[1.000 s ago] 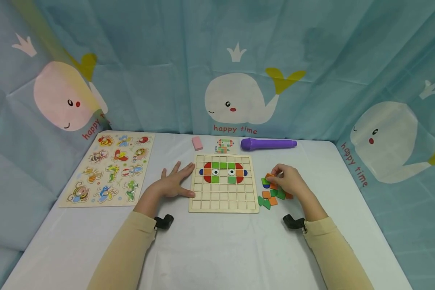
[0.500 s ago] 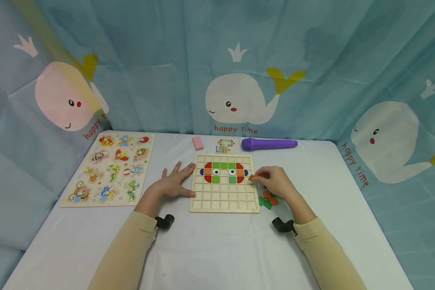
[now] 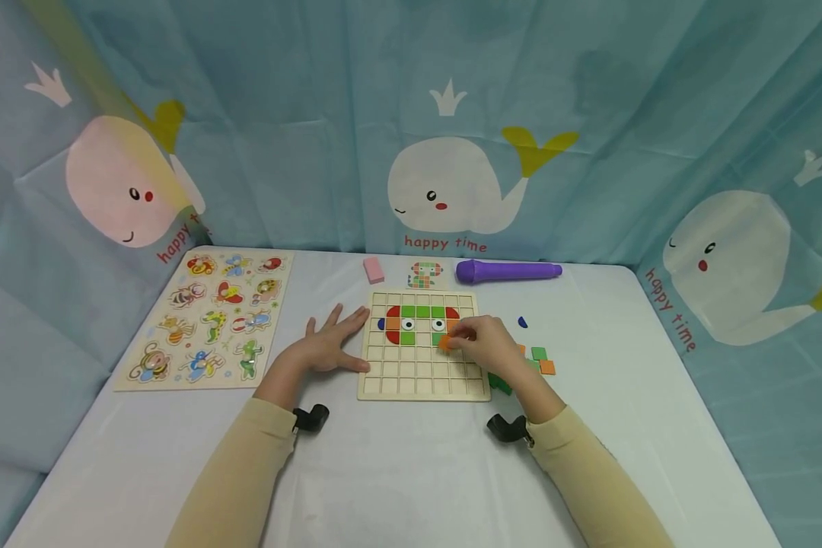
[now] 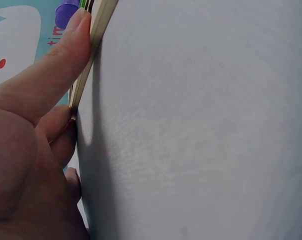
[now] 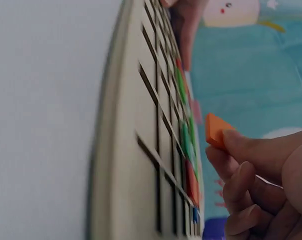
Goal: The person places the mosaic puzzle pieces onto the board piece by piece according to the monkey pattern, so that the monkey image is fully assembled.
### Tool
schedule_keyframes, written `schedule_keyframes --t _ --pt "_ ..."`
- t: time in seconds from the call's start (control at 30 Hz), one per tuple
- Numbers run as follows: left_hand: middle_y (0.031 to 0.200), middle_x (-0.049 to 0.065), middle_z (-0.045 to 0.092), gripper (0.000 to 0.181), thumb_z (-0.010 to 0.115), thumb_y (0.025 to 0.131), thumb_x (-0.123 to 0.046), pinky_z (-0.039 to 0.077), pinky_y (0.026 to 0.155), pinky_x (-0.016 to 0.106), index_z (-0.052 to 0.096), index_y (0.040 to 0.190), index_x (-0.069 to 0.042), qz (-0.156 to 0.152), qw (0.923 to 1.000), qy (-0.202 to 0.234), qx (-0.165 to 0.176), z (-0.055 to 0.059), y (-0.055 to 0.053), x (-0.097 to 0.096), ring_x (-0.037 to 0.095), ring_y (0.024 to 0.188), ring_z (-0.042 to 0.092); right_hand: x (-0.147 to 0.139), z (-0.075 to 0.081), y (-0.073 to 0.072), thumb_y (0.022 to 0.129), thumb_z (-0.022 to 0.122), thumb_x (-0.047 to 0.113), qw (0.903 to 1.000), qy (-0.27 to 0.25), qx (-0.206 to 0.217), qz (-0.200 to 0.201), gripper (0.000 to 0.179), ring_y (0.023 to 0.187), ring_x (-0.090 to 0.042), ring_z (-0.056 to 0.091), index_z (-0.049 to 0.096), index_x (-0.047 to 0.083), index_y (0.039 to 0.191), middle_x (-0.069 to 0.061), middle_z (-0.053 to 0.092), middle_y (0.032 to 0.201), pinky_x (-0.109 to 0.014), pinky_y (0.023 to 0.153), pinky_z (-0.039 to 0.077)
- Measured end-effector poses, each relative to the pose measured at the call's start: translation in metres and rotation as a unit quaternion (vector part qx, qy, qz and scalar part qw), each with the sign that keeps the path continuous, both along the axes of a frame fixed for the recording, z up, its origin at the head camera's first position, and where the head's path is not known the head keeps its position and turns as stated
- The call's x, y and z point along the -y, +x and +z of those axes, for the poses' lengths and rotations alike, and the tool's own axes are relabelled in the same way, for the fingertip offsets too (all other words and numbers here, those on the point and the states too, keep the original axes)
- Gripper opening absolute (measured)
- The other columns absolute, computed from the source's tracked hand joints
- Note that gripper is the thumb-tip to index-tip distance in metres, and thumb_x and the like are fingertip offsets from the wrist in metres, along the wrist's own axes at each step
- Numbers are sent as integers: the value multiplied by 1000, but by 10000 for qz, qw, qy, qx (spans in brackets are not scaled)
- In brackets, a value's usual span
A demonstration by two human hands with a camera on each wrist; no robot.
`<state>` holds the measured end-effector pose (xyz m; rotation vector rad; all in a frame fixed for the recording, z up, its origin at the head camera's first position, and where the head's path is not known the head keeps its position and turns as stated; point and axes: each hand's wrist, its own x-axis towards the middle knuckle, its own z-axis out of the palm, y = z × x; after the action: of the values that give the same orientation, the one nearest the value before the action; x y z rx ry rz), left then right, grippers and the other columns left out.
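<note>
Right hand [image 3: 488, 344] pinches an orange tile [image 3: 445, 343] above the wooden grid board [image 3: 416, 387]; left hand [image 3: 320, 348], fingers spread, touches its left edge.

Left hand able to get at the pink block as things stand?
Probably yes: the left hand holds nothing, the pink block lies ahead of it, and nothing visible blocks the way. It would first have to leave the wooden grid board.
</note>
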<state>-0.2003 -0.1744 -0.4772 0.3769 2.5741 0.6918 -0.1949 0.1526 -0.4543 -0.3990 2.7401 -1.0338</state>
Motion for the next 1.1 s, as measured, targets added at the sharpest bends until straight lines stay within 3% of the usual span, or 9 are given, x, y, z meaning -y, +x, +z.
schedule_keyframes --t 0.4,0.73,0.97,1.1 --pt "172 0 8 114 81 78 -54 -15 116 71 14 164 -22 -20 10000 40 -13 0 -1 1 37 156 -14 44 -13 -2 90 78 26 9989 -379 -215 146 8 79 -9 63 78 20 94 8 73 87 -30 75 54" --pt "172 0 7 113 81 79 -54 -16 116 71 13 164 -22 -31 10000 64 35 1 0 0 37 156 -14 64 -21 -2 91 76 28 9990 124 -255 359 6 73 -8 60 78 22 89 11 71 84 -27 68 51" --pt "172 0 8 114 81 78 -54 -16 116 70 14 164 -23 1 10000 39 39 0 0 0 36 156 -14 68 -18 1 90 78 31 9969 656 -331 283 13 86 -10 65 83 21 97 7 75 96 -29 72 54" --pt "172 0 8 114 81 78 -55 -16 116 70 14 164 -23 1 10000 2 25 0 0 0 36 156 -14 69 -17 3 90 78 32 9960 757 -334 330 17 83 -11 63 81 21 102 7 73 90 -29 71 52"
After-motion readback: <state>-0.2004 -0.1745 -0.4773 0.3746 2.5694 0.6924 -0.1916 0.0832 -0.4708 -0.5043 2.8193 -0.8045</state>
